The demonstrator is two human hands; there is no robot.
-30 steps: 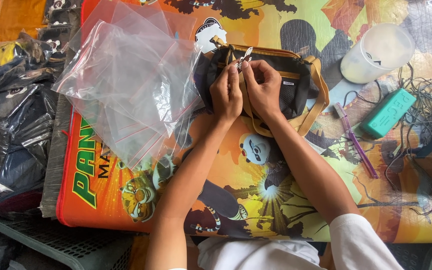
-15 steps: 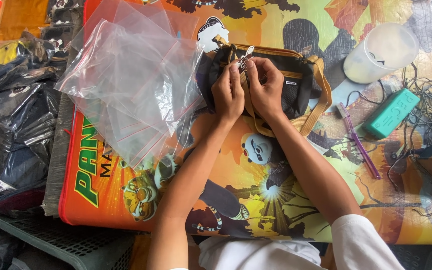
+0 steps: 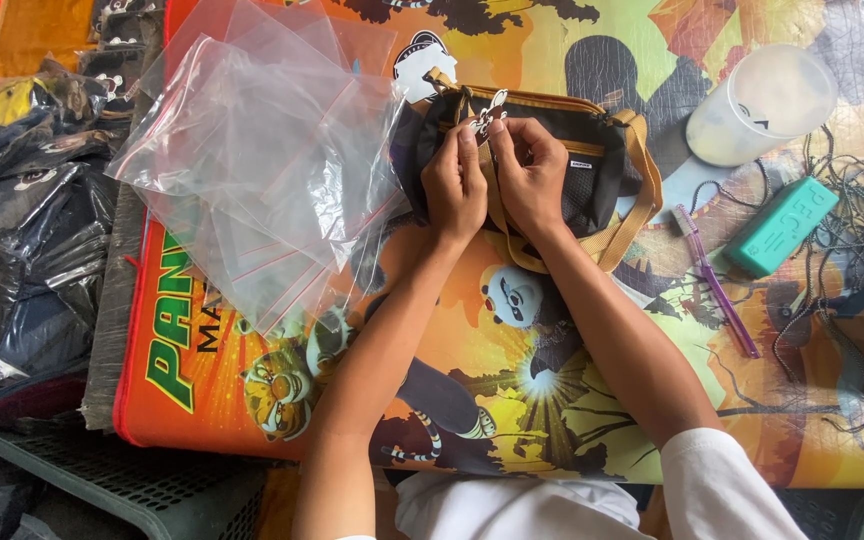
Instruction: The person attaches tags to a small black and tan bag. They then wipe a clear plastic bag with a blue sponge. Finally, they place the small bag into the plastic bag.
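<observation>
We are pinching a small white tag (image 3: pixel 490 112) at the top of a black pouch with tan trim (image 3: pixel 592 170), our left hand (image 3: pixel 455 185) and right hand (image 3: pixel 530 178) side by side, fingertips closed on it. The pouch is lying near the far edge of the cartoon-printed mat (image 3: pixel 552 400). Clear zip bags (image 3: pixel 262 170) are spreading toward the mat's far left corner. A plastic cup (image 3: pixel 762 105), teal block (image 3: pixel 782 225) and purple toothbrush (image 3: pixel 717 285) are lying toward the right edge.

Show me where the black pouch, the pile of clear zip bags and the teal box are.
black pouch (image 3: pixel 592 180), head view, on its black front panel right of the hands.
clear zip bags (image 3: pixel 262 170), head view, middle of the pile.
teal box (image 3: pixel 782 226), head view, centre of its top face.
</observation>
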